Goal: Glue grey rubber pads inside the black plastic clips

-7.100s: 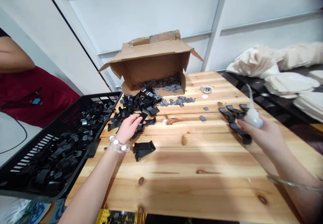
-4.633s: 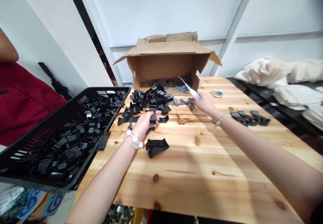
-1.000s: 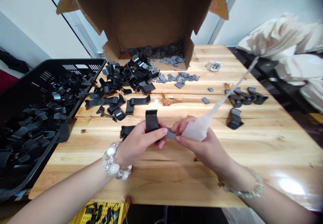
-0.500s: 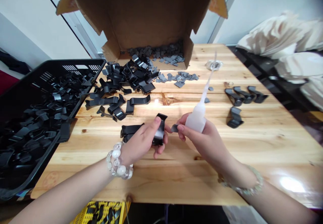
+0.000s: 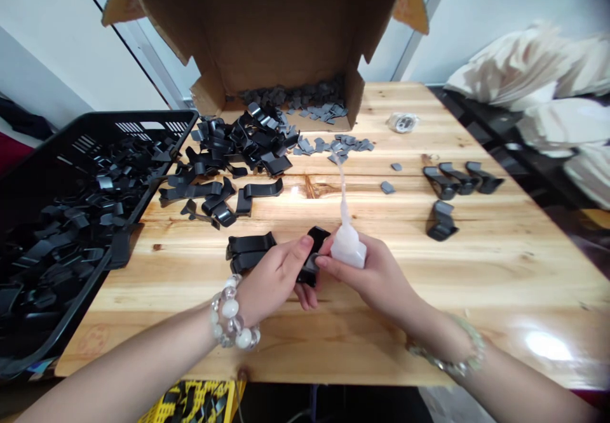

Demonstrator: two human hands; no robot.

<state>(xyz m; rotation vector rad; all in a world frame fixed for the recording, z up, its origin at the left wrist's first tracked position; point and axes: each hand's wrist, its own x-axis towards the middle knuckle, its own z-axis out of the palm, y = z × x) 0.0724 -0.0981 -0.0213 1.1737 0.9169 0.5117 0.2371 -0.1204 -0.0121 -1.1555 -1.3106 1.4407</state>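
My left hand (image 5: 279, 274) is closed on a curved black plastic clip (image 5: 318, 239), its thumb on top of the part. In my right hand (image 5: 372, 270) is a white squeeze bottle (image 5: 349, 246) with a long thin nozzle pointing up and away. Thumb and finger of that same hand also pinch a small grey pad (image 5: 311, 260), which lies against the clip's face. Whether it is stuck there I cannot tell. Beside my left hand, two more black clips (image 5: 250, 243) lie side by side on the wooden table (image 5: 333, 347).
A black crate (image 5: 100, 115) full of clips stands at left. A cardboard box (image 5: 286, 35) with grey pads opens toward me, a clip pile (image 5: 238, 143) before it. Several clips (image 5: 443, 220) and a tape roll (image 5: 403, 122) are at right. A yellow basket (image 5: 233, 404) sits below the table edge.
My right hand has moved left with the bottle and pad, and the pad now meets the clip. My left hand has shifted slightly right and down, tilting the clip.
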